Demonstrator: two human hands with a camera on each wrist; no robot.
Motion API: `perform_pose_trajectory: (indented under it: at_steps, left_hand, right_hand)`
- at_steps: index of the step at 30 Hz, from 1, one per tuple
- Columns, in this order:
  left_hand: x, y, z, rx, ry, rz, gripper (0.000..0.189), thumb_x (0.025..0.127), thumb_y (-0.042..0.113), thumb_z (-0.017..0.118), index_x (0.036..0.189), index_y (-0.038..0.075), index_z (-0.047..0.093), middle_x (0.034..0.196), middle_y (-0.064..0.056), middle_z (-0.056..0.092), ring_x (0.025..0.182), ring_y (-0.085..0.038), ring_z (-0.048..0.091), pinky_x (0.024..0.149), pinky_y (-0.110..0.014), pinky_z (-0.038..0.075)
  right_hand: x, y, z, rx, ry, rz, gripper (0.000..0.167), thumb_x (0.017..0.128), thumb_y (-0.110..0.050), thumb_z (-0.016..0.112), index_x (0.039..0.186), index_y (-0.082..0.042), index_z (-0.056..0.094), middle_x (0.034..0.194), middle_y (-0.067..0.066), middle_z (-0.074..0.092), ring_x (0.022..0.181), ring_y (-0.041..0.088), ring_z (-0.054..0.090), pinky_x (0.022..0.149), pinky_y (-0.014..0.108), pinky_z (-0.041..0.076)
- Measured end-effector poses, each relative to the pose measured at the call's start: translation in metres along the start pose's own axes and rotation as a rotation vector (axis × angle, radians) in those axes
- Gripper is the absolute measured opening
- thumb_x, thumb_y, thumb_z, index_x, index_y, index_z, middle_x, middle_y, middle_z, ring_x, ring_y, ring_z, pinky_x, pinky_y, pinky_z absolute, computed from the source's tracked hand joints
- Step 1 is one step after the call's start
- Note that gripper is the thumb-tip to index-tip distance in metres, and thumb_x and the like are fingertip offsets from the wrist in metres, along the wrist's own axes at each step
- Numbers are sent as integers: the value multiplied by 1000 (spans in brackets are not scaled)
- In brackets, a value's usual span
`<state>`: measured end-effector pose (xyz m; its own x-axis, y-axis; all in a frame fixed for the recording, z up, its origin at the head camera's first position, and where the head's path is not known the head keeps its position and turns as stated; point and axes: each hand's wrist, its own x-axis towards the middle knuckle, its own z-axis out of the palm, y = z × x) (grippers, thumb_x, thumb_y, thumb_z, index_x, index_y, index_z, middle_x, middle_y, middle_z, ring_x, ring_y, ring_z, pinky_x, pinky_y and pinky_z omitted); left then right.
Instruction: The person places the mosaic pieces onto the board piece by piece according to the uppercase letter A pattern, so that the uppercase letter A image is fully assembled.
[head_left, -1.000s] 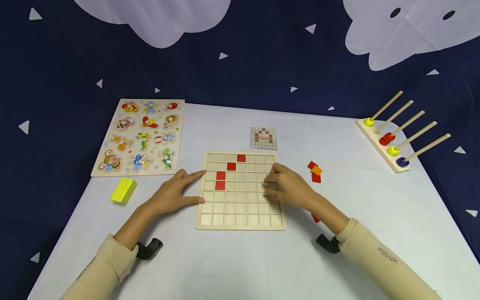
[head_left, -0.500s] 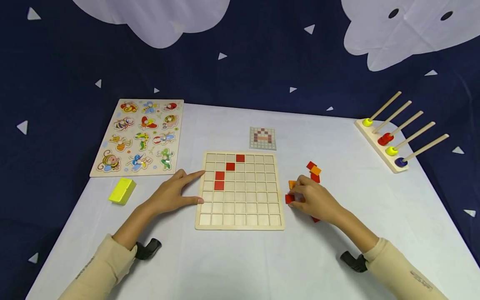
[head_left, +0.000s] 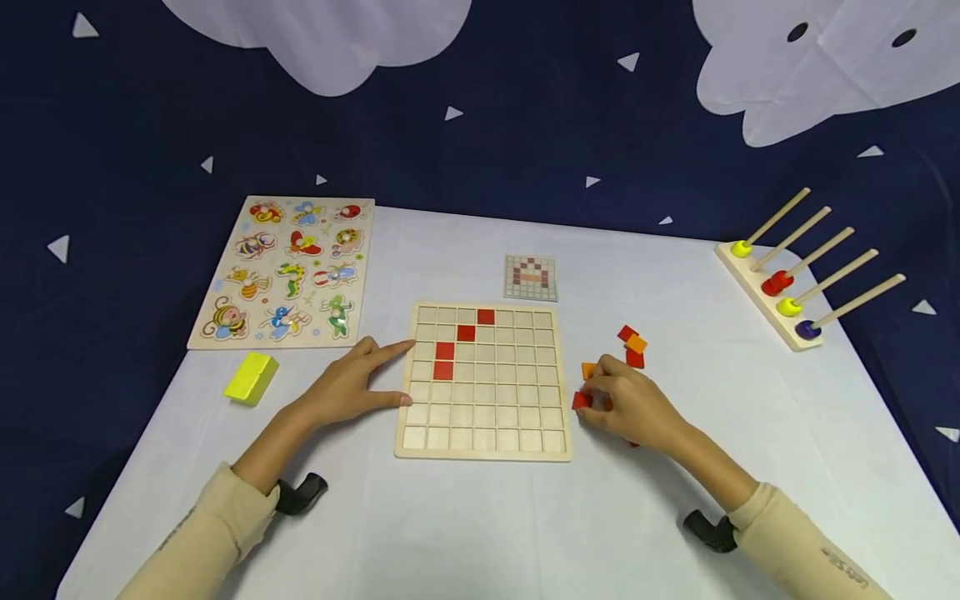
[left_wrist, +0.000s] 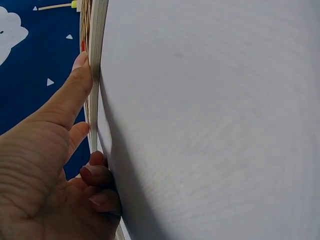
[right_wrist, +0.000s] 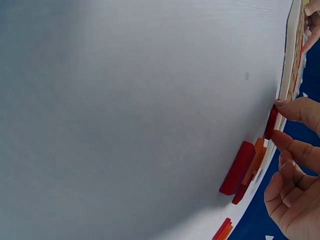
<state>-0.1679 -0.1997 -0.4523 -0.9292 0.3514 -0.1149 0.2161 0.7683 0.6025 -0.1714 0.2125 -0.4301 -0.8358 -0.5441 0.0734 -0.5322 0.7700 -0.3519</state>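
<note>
A square wooden grid board (head_left: 498, 457) lies flat on the table, with several red tiles (head_left: 444, 370) set in its upper left cells. My left hand (head_left: 347, 387) rests at the board's left side, its thumb and index finger spread and touching the edge. To the right of the board, my right hand (head_left: 633, 404) is low over the table. Its thumb and index finger pinch a red tile (right_wrist: 271, 121) by opposite edges, as the right wrist view shows. Orange and red tiles (right_wrist: 239, 167) lie just beside those fingertips, partly hidden by the hand in the head view.
Behind the board lies a small pattern card (head_left: 530, 277). An insect peg puzzle (head_left: 311, 304) and a yellow block (head_left: 251, 379) are on the left. More loose tiles (head_left: 635, 358) lie beyond my right hand. A bead stacker (head_left: 772, 300) with upright rods stands at the far right.
My right hand has moved right, from the board's right edge to the loose tiles, and stays there with its fingers at a red tile. The left hand keeps its place.
</note>
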Motion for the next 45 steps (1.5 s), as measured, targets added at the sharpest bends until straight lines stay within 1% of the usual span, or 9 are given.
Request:
perform_pose_trajectory:
  at_steps: [4,7,10,14,20,28,32,41,45]
  left_hand:
    - [1,0,-1,2,1,1,87,77,47,82,151,24,44,90,-5,41,70,-16,31,61,-29,29]
    - [1,0,-1,2,2,1,87,77,47,83,151,25,44,90,-5,41,70,-16,31,61,-29,29]
    - [1,-1,-1,2,0,-1,87,77,47,82,151,25,44,90,-5,41,70,-16,32,61,-29,29]
    - [1,0,0,-3,-2,-1,86,77,47,83,151,24,44,90,-5,41,70,-16,32,61,-30,29]
    - [1,1,2,-11,-1,10,86,77,47,82,151,24,44,90,-5,41,70,-15,33,61,-29,30]
    - [-1,0,2,-12,24,21,85,78,45,83,150,21,46,88,-4,40,68,-14,32,59,-28,29]
    - [-1,-1,1,-5,26,29,85,78,45,82,150,21,46,88,-4,40,68,-14,32,59,-27,29]
    - [-1,0,2,-19,27,33,83,79,45,82,150,20,46,89,-4,40,68,-14,32,59,-27,30]
    - [-1,0,1,-16,18,22,83,79,45,82,150,22,45,89,-4,40,69,-14,32,59,-28,30]
  right_hand:
    - [2,-3,-4,-12,31,-3,18,76,-16,84,86,-5,76,83,-2,50,69,7,46,60,23,41]
    - [7,-7,-7,-22,58,-10,19,75,-18,85,85,-5,75,83,-1,51,70,8,46,61,23,42]
    - [13,-15,-6,-20,63,-28,21,75,-19,86,86,-4,75,85,1,51,72,9,47,62,24,43]
    - [23,-26,-1,-4,53,-87,21,76,-20,84,86,-4,75,87,1,52,76,10,48,64,24,45]
    - [36,-46,10,29,68,-181,13,76,-17,81,80,-8,73,85,-3,49,71,6,46,59,20,43]
    - [53,-71,20,11,20,-236,17,77,-21,81,82,-6,74,87,-3,49,74,7,47,60,19,41]
    - [61,-81,26,20,20,-264,15,78,-19,80,82,-6,74,86,-3,50,74,7,47,62,19,42]
    - [76,-95,35,31,12,-278,15,79,-21,80,84,-7,75,86,-3,50,77,8,48,65,20,43]
    - [82,-100,38,33,8,-289,15,80,-21,79,85,-8,75,86,-3,50,77,9,49,65,20,44]
